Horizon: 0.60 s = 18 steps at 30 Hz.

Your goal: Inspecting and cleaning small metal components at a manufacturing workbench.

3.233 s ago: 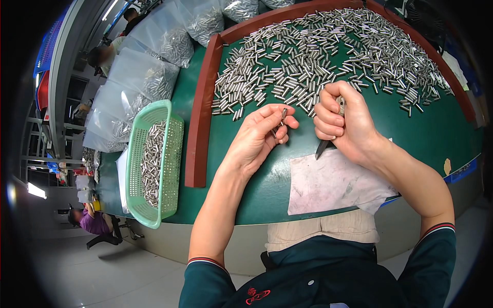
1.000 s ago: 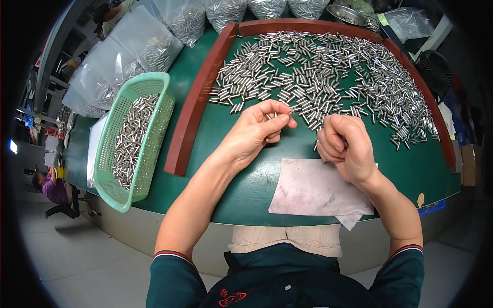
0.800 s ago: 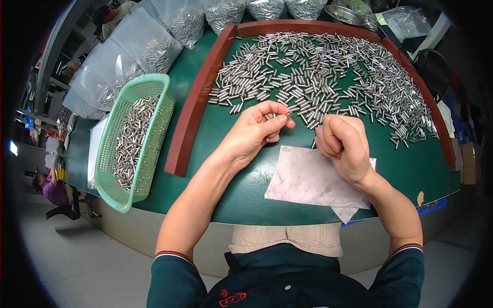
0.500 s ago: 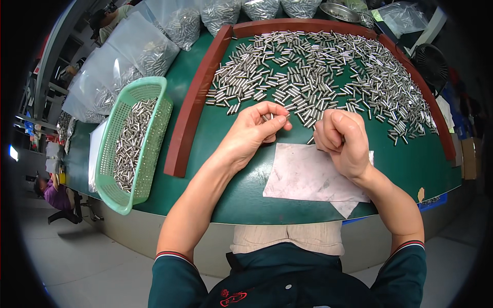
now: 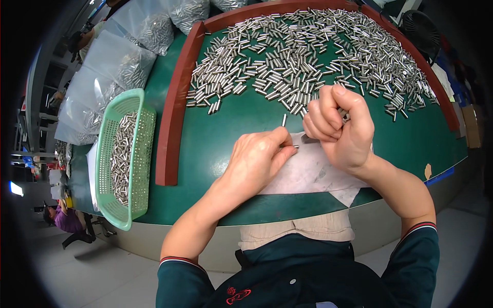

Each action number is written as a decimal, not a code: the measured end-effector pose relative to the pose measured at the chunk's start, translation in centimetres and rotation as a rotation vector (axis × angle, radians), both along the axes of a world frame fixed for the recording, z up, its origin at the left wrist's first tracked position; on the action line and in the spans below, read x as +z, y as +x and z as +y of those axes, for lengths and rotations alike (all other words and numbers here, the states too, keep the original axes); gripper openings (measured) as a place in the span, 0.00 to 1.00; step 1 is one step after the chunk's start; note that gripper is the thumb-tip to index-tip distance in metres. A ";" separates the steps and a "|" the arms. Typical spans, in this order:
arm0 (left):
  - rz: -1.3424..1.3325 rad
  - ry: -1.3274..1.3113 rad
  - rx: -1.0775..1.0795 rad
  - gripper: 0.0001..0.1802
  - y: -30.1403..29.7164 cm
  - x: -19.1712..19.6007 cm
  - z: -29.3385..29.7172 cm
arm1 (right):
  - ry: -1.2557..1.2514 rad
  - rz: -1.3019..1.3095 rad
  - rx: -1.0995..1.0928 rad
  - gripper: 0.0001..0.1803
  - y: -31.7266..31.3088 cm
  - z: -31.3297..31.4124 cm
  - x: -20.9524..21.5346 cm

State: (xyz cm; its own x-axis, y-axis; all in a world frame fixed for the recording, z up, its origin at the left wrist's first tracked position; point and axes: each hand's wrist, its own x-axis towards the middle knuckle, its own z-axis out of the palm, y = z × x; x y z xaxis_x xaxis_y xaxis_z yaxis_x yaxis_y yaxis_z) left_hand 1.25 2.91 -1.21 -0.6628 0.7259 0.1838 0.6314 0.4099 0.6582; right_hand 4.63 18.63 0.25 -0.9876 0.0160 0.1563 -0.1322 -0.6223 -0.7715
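My left hand (image 5: 257,160), back upward, is closed over the left edge of a pale stained cloth (image 5: 313,172). The end of a short metal pin (image 5: 296,147) shows at its thumb tip. Just beyond its knuckles is another pin (image 5: 284,120); whether it touches the hand I cannot tell. My right hand (image 5: 341,128) is curled into a fist above the cloth's far right part, and its fingers hide most of what may be inside. Past both hands, many loose shiny metal pins (image 5: 292,72) lie spread over the green tabletop (image 5: 205,138).
A red-brown raised border (image 5: 174,113) frames the pins. To the left stands a green perforated basket (image 5: 144,169) holding more pins. Clear plastic bags of pins (image 5: 131,66) line the far left. A black fan (image 5: 421,33) is at the far right; a person in purple (image 5: 68,219) is far left.
My left hand has come nearer to me and turned its back upward, away from the pile. My right hand stays curled. The whole view has shifted slightly.
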 end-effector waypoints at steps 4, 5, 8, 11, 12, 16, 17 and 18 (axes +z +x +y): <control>-0.017 -0.034 0.021 0.06 0.1 0.3 0.2 | 0.041 -0.081 0.000 0.22 0.1 -0.4 -0.4; -0.019 -0.034 0.015 0.06 0.1 0.3 0.2 | 0.040 -0.083 -0.005 0.22 0.1 -0.3 -0.6; -0.042 -0.050 0.046 0.06 0.2 0.3 0.1 | -0.062 -0.076 -0.003 0.19 0.0 -0.3 -0.7; -0.068 -0.084 0.059 0.05 0.3 0.7 0.3 | -0.077 -0.103 -0.013 0.19 0.0 -0.3 -0.4; -0.075 -0.085 0.062 0.05 0.3 0.7 0.2 | -0.076 -0.108 -0.009 0.19 0.0 -0.3 -0.4; -0.068 -0.072 0.062 0.05 0.2 0.5 0.2 | -0.087 -0.113 0.001 0.19 -0.1 -0.4 -0.5; -0.069 -0.072 0.063 0.05 0.2 0.5 0.2 | -0.087 -0.115 0.002 0.19 -0.1 -0.3 -0.5; -0.062 -0.073 0.062 0.05 0.2 0.5 0.2 | -0.088 -0.112 0.006 0.19 -0.1 -0.3 -0.5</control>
State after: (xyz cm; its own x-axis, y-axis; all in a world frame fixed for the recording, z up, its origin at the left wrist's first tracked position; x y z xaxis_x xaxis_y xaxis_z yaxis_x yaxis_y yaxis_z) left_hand 1.48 3.11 -0.71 -0.7154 0.6931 0.0887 0.5622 0.4955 0.6621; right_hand 4.55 18.32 -0.20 -0.9989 0.0190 0.0437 -0.0448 -0.6885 -0.7239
